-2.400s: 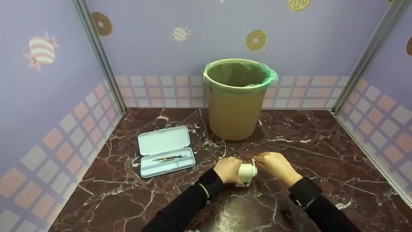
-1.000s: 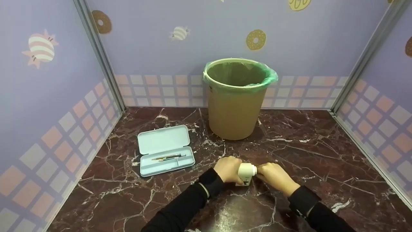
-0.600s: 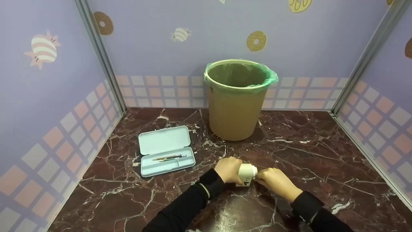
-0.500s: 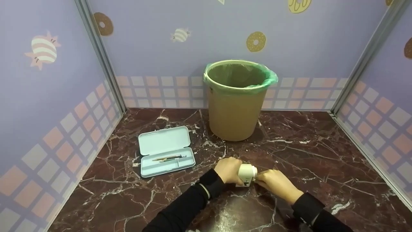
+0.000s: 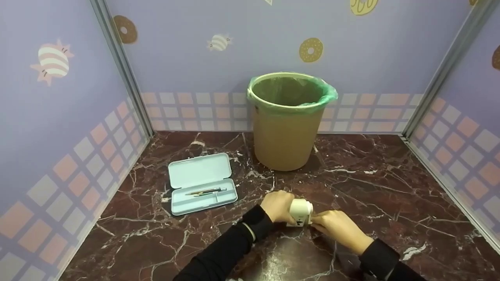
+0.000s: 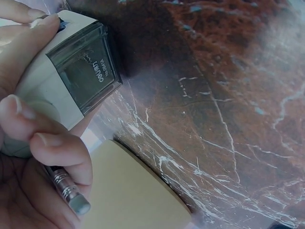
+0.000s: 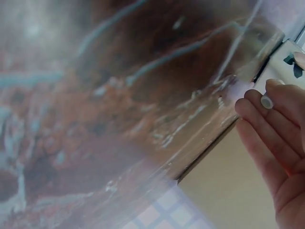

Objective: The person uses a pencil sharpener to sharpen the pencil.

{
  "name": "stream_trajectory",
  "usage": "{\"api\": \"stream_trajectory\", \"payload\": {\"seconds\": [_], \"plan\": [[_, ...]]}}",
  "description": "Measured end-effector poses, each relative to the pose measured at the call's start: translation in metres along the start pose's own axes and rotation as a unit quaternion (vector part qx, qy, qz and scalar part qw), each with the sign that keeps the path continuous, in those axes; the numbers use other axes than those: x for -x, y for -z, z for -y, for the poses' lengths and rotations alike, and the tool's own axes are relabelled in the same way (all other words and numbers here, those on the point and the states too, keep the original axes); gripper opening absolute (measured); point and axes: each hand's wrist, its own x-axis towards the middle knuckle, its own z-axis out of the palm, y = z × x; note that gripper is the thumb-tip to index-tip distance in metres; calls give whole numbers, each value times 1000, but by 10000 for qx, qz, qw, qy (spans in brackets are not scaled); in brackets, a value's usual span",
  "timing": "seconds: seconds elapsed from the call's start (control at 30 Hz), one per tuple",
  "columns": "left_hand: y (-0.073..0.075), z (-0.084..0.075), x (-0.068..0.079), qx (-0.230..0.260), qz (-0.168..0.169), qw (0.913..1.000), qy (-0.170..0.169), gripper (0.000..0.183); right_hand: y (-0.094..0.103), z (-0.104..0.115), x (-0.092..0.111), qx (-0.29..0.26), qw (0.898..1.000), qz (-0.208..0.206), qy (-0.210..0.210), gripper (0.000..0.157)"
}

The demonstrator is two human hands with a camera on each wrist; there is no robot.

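Observation:
My left hand [image 5: 275, 207] grips a white crank pencil sharpener [image 5: 299, 210] on the marble-patterned table. In the left wrist view the sharpener's clear, dark-looking shavings drawer [image 6: 88, 67] faces the table's near side. A pencil [image 6: 66, 188] with a metal ferrule and grey eraser end sticks out below the curled fingers of that hand; its other end is hidden. At the sharpener's right side, my right hand [image 5: 339, 226] pinches the crank's small white knob [image 7: 267, 101] between thumb and fingers. The crank points downward toward the table.
An open light-blue pencil case [image 5: 201, 169] lies to the left, with several slim pencils or pens [image 5: 206, 192] in its tray. Behind the hands stands a tan waste bin [image 5: 287, 136] lined with a green bag. Patterned panels [image 5: 187, 58] enclose the back and sides.
The right hand has swung from the top of the crank's circle down to its lower part, turning the crank. Left hand and sharpener have stayed in place.

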Motion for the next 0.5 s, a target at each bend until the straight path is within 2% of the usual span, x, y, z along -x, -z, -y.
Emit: {"api": "stream_trajectory", "payload": {"seconds": [0.27, 0.5], "plan": [[0, 0, 1, 57, -92, 9999, -56, 47, 11, 6, 3, 70, 9994, -159, 306, 17], [0, 0, 0, 59, -77, 9999, -103, 48, 21, 10, 4, 88, 9988, -248, 424, 17]]}}
